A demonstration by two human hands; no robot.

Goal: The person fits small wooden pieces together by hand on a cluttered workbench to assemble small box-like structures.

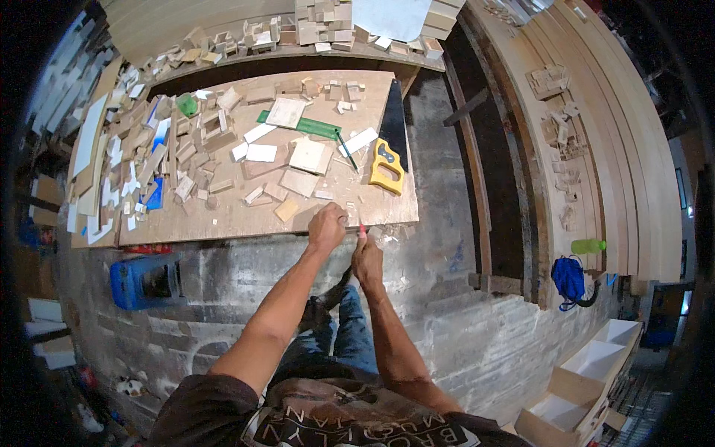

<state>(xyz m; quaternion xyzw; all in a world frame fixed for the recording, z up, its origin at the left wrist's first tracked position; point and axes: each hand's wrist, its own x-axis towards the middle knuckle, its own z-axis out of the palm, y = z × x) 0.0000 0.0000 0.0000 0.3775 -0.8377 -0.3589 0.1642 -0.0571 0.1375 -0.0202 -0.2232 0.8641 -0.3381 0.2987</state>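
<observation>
Both my hands are close together at the near edge of the plywood table (246, 222). My left hand (326, 227) is closed at the edge, its fingers curled around something too small to make out. Just to the right, my right hand (368, 261) is wrapped around a slim tool with a red end (362, 230); its kind is hidden by my fingers. Small wood chips (391, 232) lie around the table corner. Beyond my hands are a square wood piece (311, 156), a dark green pencil (346, 149) and a green strip (319, 128). A handsaw (387, 165) with a yellow handle rests at the right edge.
Wood offcuts (195, 145) crowd the table's left half. A shelf (253, 56) behind it carries more blocks. Stacked boards (603, 149) stand at right, with a blue bag (568, 281) and green bottle (588, 246). A blue plastic container (138, 283) sits on the floor at left.
</observation>
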